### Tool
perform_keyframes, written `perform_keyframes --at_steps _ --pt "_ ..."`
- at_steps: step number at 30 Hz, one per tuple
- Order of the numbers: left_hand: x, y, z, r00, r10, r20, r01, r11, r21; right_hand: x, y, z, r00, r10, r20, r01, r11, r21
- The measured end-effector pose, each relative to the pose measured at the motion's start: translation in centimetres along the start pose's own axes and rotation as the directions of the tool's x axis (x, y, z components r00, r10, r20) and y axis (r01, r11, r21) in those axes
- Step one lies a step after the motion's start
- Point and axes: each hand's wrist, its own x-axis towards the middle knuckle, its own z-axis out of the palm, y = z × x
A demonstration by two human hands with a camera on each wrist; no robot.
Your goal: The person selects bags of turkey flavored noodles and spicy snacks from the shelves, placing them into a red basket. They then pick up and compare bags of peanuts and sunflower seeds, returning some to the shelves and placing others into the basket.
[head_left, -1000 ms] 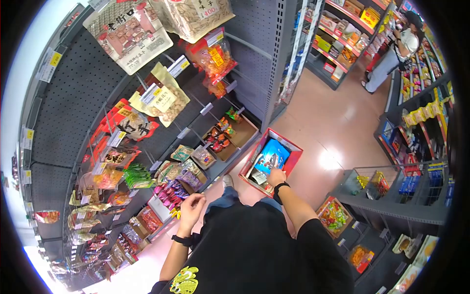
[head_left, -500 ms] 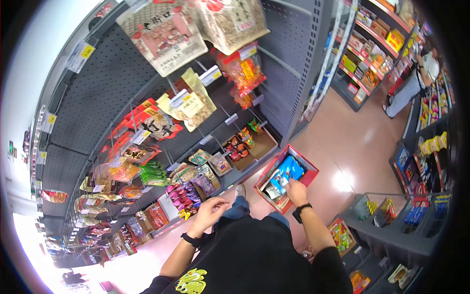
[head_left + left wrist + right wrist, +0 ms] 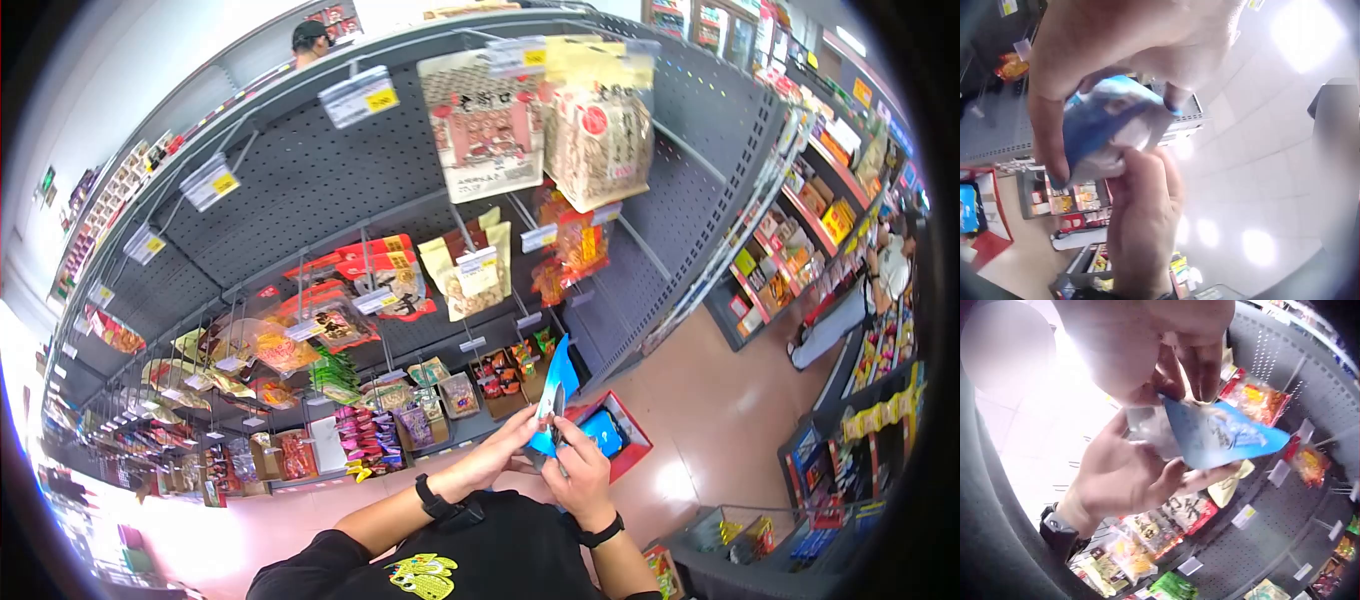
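A blue snack bag (image 3: 563, 375) is up in front of my chest, between both hands. My left hand (image 3: 500, 452) holds it from the left, thumb on one side and fingers on the other, as the left wrist view shows. My right hand (image 3: 582, 475) pinches the edge of the bag (image 3: 1222, 434) from the other side. The bag's silvery grey part (image 3: 1132, 137) faces the right fingertips in the left wrist view. Below and beyond the hands, a red box (image 3: 632, 458) stands on the floor with another blue bag (image 3: 603, 433) in it.
A grey pegboard shelf (image 3: 330, 160) with hanging snack bags (image 3: 480, 125) runs ahead and to the left. Along its bottom sit cartons of small packets (image 3: 372, 435). A low grey display (image 3: 720, 560) stands at the right, and a person (image 3: 865, 295) is farther down the aisle.
The right hand has lifted a blue bag out of the red box to chest height. My left hand has come over to hold it too. The head view has tilted up toward the shelf.
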Motion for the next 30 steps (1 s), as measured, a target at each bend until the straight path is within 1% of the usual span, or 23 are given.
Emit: perform_keyframes --at_steps 1,2,3,4,5,7,8,9,10,11,12,13,14,16,17,19,20,21,24,25,27,29,30 --pt "-0.4 0.2 -0.8 1.000 -0.007 0.011 0.009 0.991 -0.131 1.1 -0.4 0.2 1.000 -0.023 0.004 0.023 1.000 0.000" --pt "-0.9 0.3 -1.5 1.000 -0.015 0.027 0.021 0.966 -0.259 2.0 -0.7 0.4 0.996 -0.085 0.028 0.085 0.996 -0.002" --pt "-1.4 0.1 -2.2 1.000 0.001 0.025 0.005 0.965 -0.262 2.7 -1.0 0.6 0.988 -0.143 0.051 0.144 0.990 -0.003" --pt "-2.0 -0.1 -2.9 0.997 0.056 0.059 -0.033 0.943 -0.332 3.1 -1.4 1.0 0.987 -0.131 0.089 0.129 0.991 0.033" --pt "-2.5 -0.1 -3.5 0.990 0.110 0.091 -0.065 0.914 -0.401 3.7 -1.9 1.5 0.986 -0.142 0.090 0.140 0.990 0.030" --pt "-3.3 0.1 -4.7 0.998 0.064 0.022 -0.044 0.864 -0.502 4.8 -3.0 2.3 0.959 -0.240 0.151 0.231 0.970 0.074" --pt "-3.7 0.1 -5.1 0.997 0.074 -0.029 -0.079 0.871 -0.484 5.4 -3.4 2.4 0.949 -0.231 0.213 0.209 0.970 0.123" --pt "-4.1 0.3 -5.3 0.993 0.088 -0.078 -0.114 0.878 -0.465 6.3 -3.7 2.4 0.946 -0.243 0.212 0.222 0.968 0.117" --pt "-4.7 1.2 -5.0 0.983 0.141 -0.122 -0.184 0.837 -0.515 7.4 -4.0 2.3 0.928 -0.266 0.262 0.211 0.952 0.220" --pt "-4.8 0.9 -5.8 0.978 0.150 -0.143 -0.204 0.824 -0.529 8.4 -4.3 2.4 0.905 -0.291 0.310 0.189 0.928 0.320" --pt "-5.4 1.3 -5.9 0.967 0.174 -0.186 -0.249 0.798 -0.549 9.6 -4.3 2.5 0.900 -0.293 0.323 0.161 0.911 0.380" --pt "-6.1 2.0 -5.8 0.953 0.197 -0.229 -0.296 0.769 -0.567 11.2 -4.8 1.9 0.900 -0.270 0.343 0.134 0.919 0.372" --pt "-6.5 2.8 -6.0 0.951 0.210 -0.227 -0.305 0.766 -0.567 13.0 -5.3 1.7 0.914 -0.255 0.317 0.139 0.928 0.346" --pt "-7.4 4.7 -6.4 0.903 0.297 -0.309 -0.414 0.792 -0.449 17.3 -6.0 1.6 0.941 -0.234 0.245 0.144 0.931 0.335" --pt "-7.9 6.2 -6.2 0.866 0.374 -0.333 -0.487 0.783 -0.386 19.7 -6.4 1.7 0.953 -0.227 0.200 0.147 0.926 0.348" --pt "-7.7 6.9 -7.9 0.812 0.500 -0.301 -0.579 0.757 -0.304 24.0 -7.6 2.2 0.985 -0.097 0.142 0.009 0.853 0.522" --pt "-7.7 7.8 -8.0 0.762 0.556 -0.332 -0.642 0.718 -0.271 26.2 -8.2 2.3 0.985 -0.087 0.146 -0.015 0.809 0.587" --pt "-7.4 8.1 -8.8 0.743 0.584 -0.326 -0.664 0.703 -0.254 28.4 -8.9 2.4 0.985 -0.079 0.151 -0.039 0.760 0.649" --pt "-7.3 10.2 -9.7 0.704 0.617 -0.352 -0.701 0.683 -0.205 33.5 -11.6 1.9 0.980 -0.149 0.135 0.003 0.681 0.732" --pt "-7.0 10.7 -10.0 0.683 0.630 -0.370 -0.717 0.674 -0.175 34.6 -12.9 1.6 0.978 -0.157 0.140 -0.008 0.635 0.772" --pt "-6.8 11.7 -10.5 0.653 0.649 -0.390 -0.741 0.655 -0.149 36.4 -13.9 1.3 0.972 -0.151 0.181 -0.046 0.633 0.773" --pt "-6.7 12.7 -11.0 0.664 0.662 -0.348 -0.725 0.684 -0.082 37.2 -14.2 1.0 0.971 -0.154 0.182 -0.039 0.650 0.759" --pt "-6.2 12.8 -11.4 0.640 0.688 -0.343 -0.747 0.662 -0.066 37.4 -14.3 0.9 0.976 -0.147 0.162 -0.028 0.649 0.760"
